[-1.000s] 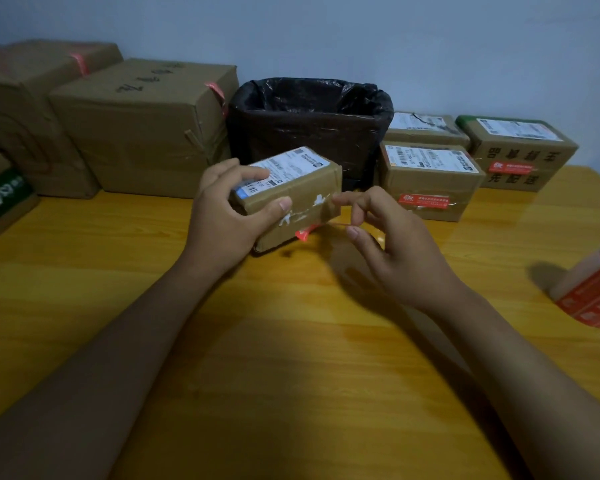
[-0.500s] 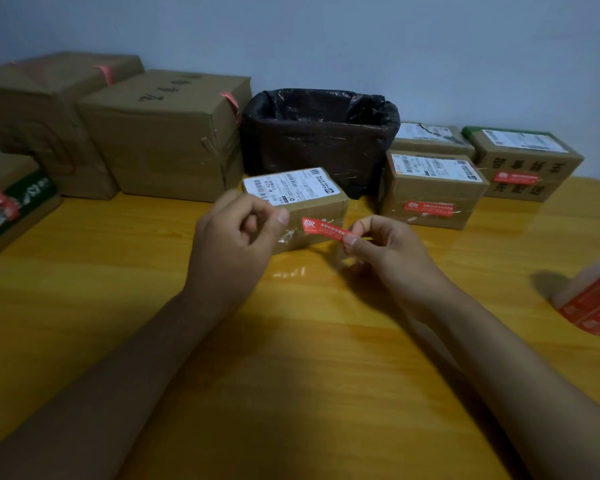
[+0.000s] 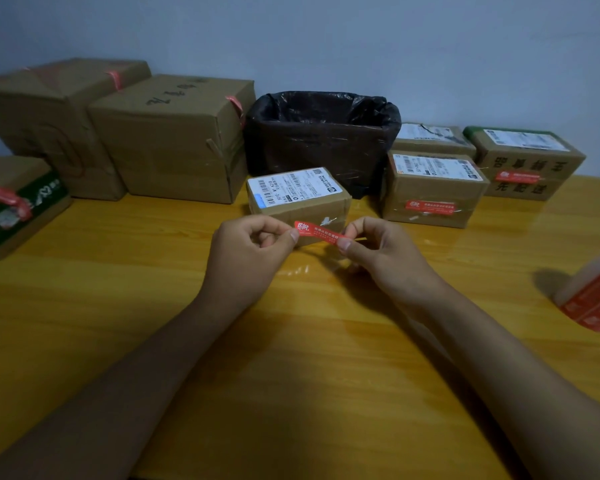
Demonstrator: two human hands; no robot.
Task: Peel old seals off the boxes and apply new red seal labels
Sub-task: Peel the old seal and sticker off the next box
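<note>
**Both hands now hold the red seal**

Since half a second ago, my left hand (image 3: 253, 249) has let go of the small box (image 3: 297, 197) and come to the red seal label (image 3: 319, 233). I see my left fingers (image 3: 293, 234) pinch its left end, and my right hand (image 3: 381, 252) pinches its right end. Both wrists are bent in, fingers curled. I hold the label flat in the air, just in front of the box, which sits on the table (image 3: 291, 358).

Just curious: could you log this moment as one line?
left hand: pinches red seal | right hand: pinches other end | small box: on table, behind
</note>
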